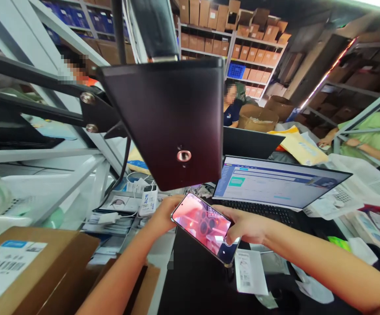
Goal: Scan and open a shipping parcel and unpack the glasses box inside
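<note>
A smartphone (203, 225) is held tilted in front of me, its lit screen showing a pinkish-red picture with dark round shapes. My left hand (167, 211) grips its upper-left end, fingers mostly hidden behind it. Around the right side closes my right hand (247, 225), with the thumb on the screen near a round button. Just above the phone hangs a dark flat panel (173, 118) with a copper-coloured ring, next to a black jointed arm (88, 109). Below the right hand lies a white labelled packet (251, 272).
Behind my right hand stands an open laptop (275, 181). A cardboard box (22, 271) fills the lower left, near a white power bank (149, 200) on stacked packets. A white basket (336, 199) stands at right. Several people are beyond, before shelves of boxes (206, 41).
</note>
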`<state>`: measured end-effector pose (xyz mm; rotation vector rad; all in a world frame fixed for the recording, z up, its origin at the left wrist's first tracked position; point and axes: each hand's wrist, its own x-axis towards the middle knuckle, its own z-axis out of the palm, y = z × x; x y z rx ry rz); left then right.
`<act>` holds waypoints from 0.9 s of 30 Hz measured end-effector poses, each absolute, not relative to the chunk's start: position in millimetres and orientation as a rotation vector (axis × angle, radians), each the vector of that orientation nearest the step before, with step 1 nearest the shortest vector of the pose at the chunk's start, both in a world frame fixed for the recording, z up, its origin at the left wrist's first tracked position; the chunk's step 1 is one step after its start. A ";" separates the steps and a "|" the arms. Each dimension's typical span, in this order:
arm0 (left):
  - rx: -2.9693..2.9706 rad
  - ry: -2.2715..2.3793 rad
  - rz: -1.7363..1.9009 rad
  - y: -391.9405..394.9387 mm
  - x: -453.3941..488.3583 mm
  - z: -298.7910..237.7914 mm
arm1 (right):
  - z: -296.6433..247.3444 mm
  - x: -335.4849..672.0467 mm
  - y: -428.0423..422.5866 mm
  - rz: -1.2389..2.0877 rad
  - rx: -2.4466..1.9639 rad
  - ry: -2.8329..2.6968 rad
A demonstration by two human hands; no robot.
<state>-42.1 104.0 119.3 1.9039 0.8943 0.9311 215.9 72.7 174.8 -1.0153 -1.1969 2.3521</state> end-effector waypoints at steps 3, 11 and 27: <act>1.854 0.883 0.902 105.3 -41.2 125.5 | 174.4 216.1 72.7 2.371 -1.013 -1.193; 1.722 1.017 0.839 113.8 -44.7 119.9 | 180.1 214.9 67.4 2.414 -1.038 -1.164; 1.650 0.885 0.727 122.1 -47.6 99.5 | 180.9 210.3 62.1 2.407 -1.081 -1.159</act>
